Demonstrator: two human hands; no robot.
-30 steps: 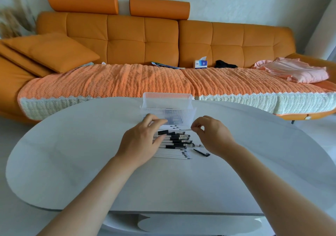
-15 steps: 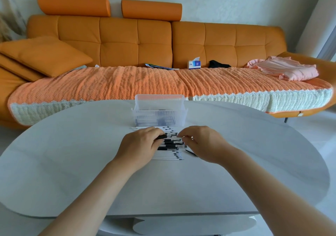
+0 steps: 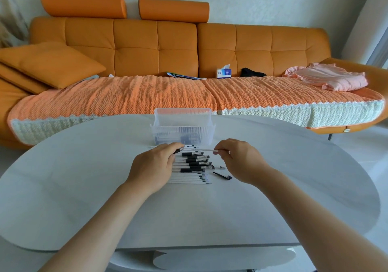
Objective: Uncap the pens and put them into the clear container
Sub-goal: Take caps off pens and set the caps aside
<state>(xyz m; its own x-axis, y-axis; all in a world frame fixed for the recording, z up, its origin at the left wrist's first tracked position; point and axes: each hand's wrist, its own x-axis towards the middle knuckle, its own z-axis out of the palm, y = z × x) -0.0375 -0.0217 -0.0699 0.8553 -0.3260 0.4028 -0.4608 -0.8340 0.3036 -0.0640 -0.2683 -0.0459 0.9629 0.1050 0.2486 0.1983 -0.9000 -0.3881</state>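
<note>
Pen (image 3: 201,149) in question lay crosswise between the two hands, its long axis running from nine o'clock to three o'clock, raised just above the pile of pens (image 3: 189,168) on the table (image 3: 294,177). The left hand (image 3: 154,164) pinched the dark end at nine o'clock between thumb and curled fingers, while the right hand (image 3: 239,160) pinched the white end at three o'clock with its fingertips. Whether the dark end was the cap or the grip was too small to tell. Both hands were equally near, each owning one end, so the pull apart would likely run straight along that nine-to-three line. The clear container (image 3: 182,115) stood at twelve o'clock from the pen, just beyond the pile, its open top facing up, with dark shapes showing through its ribbed front wall. Nothing stood between the pen and that opening, though the front wall would have to be cleared, probably by lifting. The pile itself sat at six o'clock from the held pen, its pens lying parallel to it, partly hidden under the left hand. A loose cap (image 3: 222,175) lay on the table at four o'clock from the pile, below the right hand and apart from it. An orange sofa (image 3: 134,47) filled the background well beyond the table.
</note>
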